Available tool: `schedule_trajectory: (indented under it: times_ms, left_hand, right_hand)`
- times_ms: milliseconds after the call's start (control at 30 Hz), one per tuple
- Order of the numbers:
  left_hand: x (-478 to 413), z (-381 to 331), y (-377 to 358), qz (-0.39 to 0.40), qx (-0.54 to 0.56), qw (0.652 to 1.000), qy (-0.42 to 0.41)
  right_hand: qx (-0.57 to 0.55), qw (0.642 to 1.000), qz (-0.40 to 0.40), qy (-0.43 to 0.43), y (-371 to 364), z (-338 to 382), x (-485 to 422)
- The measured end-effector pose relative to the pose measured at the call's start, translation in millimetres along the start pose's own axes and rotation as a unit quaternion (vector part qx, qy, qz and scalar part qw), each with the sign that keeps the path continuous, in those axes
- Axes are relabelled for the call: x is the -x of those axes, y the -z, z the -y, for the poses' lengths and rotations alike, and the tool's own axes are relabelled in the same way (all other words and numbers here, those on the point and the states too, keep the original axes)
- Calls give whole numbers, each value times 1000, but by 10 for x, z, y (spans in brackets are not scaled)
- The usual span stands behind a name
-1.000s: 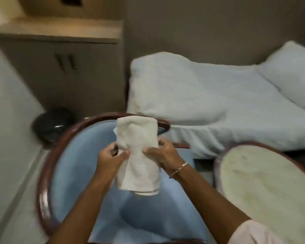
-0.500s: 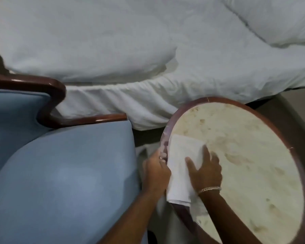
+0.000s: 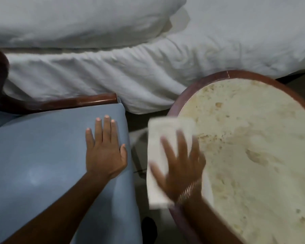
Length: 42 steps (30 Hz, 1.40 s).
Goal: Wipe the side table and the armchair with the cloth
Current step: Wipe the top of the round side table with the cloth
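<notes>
I count one armchair [image 3: 48, 166], one side table [image 3: 253, 155], one cloth [image 3: 163, 148] and one bed [image 3: 148, 50], with my two hands between them. Farthest left is the armchair, its blue cushion filling the lower left corner and its dark wooden arm running along the cushion's far edge, just beside the white sheets of the bed. My left hand [image 3: 105, 152] lies flat and open on the cushion near its right edge, fingers spread, gripping nothing. Across a narrow gap of floor stands the round side table, pale mottled top inside a dark wooden rim. The white cloth lies folded over the table's left edge, part of it hanging past the rim, and my right hand [image 3: 181, 166] presses it down with the palm flat and fingers splayed, not curled around it; the hand is blurred. A bracelet [image 3: 188, 191] sits on that wrist. Half a second ago both hands were at the cloth on the table's rim; now my left hand has gone over to the armchair cushion, leaving my right hand alone on the cloth.
</notes>
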<state>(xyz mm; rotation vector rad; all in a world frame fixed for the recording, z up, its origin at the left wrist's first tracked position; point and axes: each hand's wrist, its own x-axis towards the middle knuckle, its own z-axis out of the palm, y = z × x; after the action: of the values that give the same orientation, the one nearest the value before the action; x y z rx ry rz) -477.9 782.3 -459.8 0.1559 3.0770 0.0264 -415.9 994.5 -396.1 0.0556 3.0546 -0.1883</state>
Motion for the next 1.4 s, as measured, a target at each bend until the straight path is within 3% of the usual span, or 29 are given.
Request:
schedule_trajectory:
  times_ms: [100,200,233,333,400,467,567,667,700,733,767,833,867,933,1000,1067,1133,1200,1267,1333,1400]
  left_hand:
    - [28,-18,41,12,1,1000,4]
    - [5,-6,-15,16,2,1000,-4]
    - [-5,9,-46,12,4,1000,-5]
    - [0,-7,-15,16,5,1000,0]
    - [19,1,79,33,14,999,1]
    - [-5,-47,171,48,43,998,20]
    - [-74,-434,352,61,138,987,56]
    - [-29,-1121,428,49,168,982,-71]
    - [13,-1349,430,52,162,978,-123]
    - [55,-1545,423,56,155,973,-162]
    - [83,-1703,415,59,150,969,-186]
    - [95,-1899,416,59,149,967,-200]
    - [72,-1952,409,58,143,967,-201]
    - [37,-1997,371,54,119,970,-207]
    - [-30,-2021,303,40,112,973,-200]
    - [-191,-2118,257,23,109,978,-175]
    - [-441,-2356,269,11,105,987,-125]
    - [-629,-2642,357,23,116,992,-48]
    - [-664,-2802,405,25,127,992,-2]
    - [-489,-2727,413,19,118,993,-7]
    - [-177,-2515,397,11,126,992,-21]
  right_hand:
    - [-16,1000,-4,-26,86,-247,578]
    - [-53,977,-12,-208,181,-504,-444]
    - [-63,972,3,-225,220,-486,-839]
    - [15,997,-30,-76,8,-191,-898]
    - [27,999,-25,22,-74,-133,51]
    - [3,999,-3,32,14,-477,1044]
    - [34,996,16,-85,276,-1397,1399]
    - [7,941,-22,-339,454,-1827,500]
    - [1,934,-9,-356,453,-1814,209]
    - [20,957,9,-288,370,-1802,79]
    - [32,987,13,-159,262,-1758,98]
    - [41,997,20,62,113,-1785,581]
    - [33,996,16,75,93,-1938,907]
    - [36,999,23,1,212,-2475,1314]
    - [42,991,9,-124,373,-3125,1106]
    - [9,960,-3,-280,499,-3478,314]
    - [-5,940,-40,-338,506,-3444,-665]
    - [2,972,-40,-232,430,-3077,-1444]
    - [26,998,-37,-51,320,-2570,-1631]
    - [37,995,-37,81,226,-2387,-1079]
    - [12,996,-16,87,278,-2616,-330]
